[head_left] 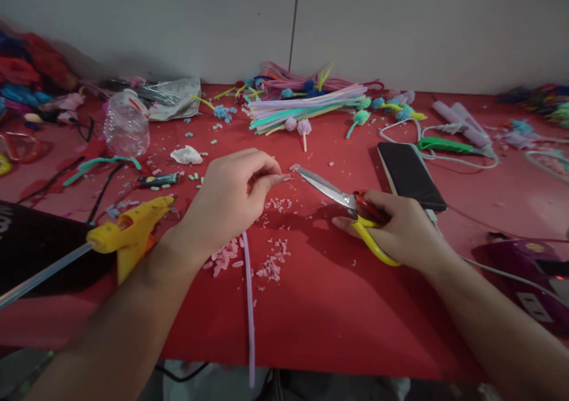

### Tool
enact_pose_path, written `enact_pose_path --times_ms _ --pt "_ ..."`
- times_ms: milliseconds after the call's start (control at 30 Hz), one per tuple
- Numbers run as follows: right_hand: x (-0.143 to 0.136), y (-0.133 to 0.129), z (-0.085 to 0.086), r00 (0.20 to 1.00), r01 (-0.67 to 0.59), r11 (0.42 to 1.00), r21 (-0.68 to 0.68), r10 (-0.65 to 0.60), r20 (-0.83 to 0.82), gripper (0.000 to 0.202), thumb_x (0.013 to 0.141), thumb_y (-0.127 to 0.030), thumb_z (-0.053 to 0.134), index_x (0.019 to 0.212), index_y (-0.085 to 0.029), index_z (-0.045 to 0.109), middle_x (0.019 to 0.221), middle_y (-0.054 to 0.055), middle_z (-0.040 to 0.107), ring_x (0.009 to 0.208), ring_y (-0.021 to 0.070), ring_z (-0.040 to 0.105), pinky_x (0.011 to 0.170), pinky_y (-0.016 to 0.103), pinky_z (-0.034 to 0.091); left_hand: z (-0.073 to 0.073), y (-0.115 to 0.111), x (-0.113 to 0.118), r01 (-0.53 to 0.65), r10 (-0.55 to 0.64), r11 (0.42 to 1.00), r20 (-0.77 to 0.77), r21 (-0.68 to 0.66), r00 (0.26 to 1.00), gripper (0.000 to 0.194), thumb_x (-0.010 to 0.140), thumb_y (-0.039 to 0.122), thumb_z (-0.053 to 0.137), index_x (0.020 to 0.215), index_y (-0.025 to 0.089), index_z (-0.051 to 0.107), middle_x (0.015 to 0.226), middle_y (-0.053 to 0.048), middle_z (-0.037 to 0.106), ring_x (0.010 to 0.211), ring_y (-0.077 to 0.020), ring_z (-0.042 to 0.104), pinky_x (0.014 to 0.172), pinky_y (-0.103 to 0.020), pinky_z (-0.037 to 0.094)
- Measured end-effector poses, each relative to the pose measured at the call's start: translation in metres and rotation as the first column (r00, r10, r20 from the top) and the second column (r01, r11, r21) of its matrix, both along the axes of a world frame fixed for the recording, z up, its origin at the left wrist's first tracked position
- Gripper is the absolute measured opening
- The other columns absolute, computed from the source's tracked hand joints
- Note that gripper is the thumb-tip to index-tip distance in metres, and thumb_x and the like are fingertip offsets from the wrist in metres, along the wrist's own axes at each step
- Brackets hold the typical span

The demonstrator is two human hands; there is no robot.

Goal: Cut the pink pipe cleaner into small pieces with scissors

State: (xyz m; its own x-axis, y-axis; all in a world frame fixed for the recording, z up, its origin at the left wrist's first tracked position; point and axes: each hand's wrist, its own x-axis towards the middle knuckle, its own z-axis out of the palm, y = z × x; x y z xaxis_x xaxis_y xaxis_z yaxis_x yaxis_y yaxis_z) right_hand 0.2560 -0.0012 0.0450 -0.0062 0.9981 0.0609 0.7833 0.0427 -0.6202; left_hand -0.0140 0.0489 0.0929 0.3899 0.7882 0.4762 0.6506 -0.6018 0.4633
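My left hand [237,191] is closed in a pinch on a small pink piece [285,177] at its fingertips. My right hand [395,223] grips scissors [326,189] with red and yellow handles; the blades point left, their tips just right of the pinched piece, with a bit of pink at the tips. A lilac pipe cleaner [249,312] runs from below my left hand over the table's front edge. Pink pieces [224,256] lie below my left hand, and fine pink clippings [273,262] are scattered to their right.
A yellow glue gun [133,226] lies beside my left forearm. Behind it stands a clear plastic bottle [127,125]. Bundled pipe cleaners [306,109] lie at the back of the red table [338,330]. A black phone [411,175] with a cable rests beyond my right hand.
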Motion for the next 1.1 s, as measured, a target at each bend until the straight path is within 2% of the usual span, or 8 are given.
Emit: enact_pose_path --times_ms 300,500,767,1100 --pt "0.0016 0.0018 -0.0009 1.000 -0.018 0.999 -0.051 0.017 -0.019 0.071 0.068 -0.087 0.071 0.062 -0.025 0.036 0.060 -0.005 0.029 0.059 0.0128 0.026 0.049 0.029 0.024 0.0012 -0.0017 0.0015 0.004 -0.003 1.000 0.032 -0.015 0.999 0.010 0.094 0.019 0.067 0.085 0.020 0.071 0.080 0.000 0.074 0.072 -0.0136 0.064 0.067 -0.027 0.049" --pt "0.0019 0.0025 -0.0016 1.000 -0.028 0.999 -0.030 0.028 -0.010 0.069 0.069 -0.082 0.074 0.061 -0.025 0.036 0.059 -0.005 0.029 0.058 0.0125 0.026 0.048 0.028 0.024 0.0010 -0.0016 0.0005 0.011 -0.010 1.000 0.032 -0.012 0.999 0.010 0.094 0.018 0.067 0.086 0.020 0.072 0.081 0.000 0.074 0.073 -0.0138 0.064 0.068 -0.027 0.050" --pt "0.0003 0.0031 0.0008 1.000 -0.029 0.999 -0.015 0.029 -0.009 0.071 0.070 -0.085 0.072 0.059 -0.025 0.036 0.058 -0.004 0.028 0.057 0.0126 0.025 0.047 0.028 0.024 0.0018 -0.0019 0.0005 0.021 -0.021 1.000 0.032 -0.012 0.999 0.011 0.094 0.017 0.066 0.085 0.020 0.070 0.082 -0.001 0.073 0.075 -0.0143 0.064 0.070 -0.027 0.050" --pt "0.0004 0.0009 0.0007 0.999 -0.013 0.998 -0.065 0.010 -0.050 0.073 0.065 -0.088 0.073 0.061 -0.025 0.035 0.061 -0.005 0.028 0.059 0.0129 0.026 0.049 0.029 0.024 0.0030 -0.0038 0.0013 0.028 -0.027 0.999 0.058 -0.019 0.998 0.012 0.094 0.018 0.067 0.083 0.019 0.071 0.081 -0.001 0.074 0.072 -0.0130 0.064 0.069 -0.027 0.050"
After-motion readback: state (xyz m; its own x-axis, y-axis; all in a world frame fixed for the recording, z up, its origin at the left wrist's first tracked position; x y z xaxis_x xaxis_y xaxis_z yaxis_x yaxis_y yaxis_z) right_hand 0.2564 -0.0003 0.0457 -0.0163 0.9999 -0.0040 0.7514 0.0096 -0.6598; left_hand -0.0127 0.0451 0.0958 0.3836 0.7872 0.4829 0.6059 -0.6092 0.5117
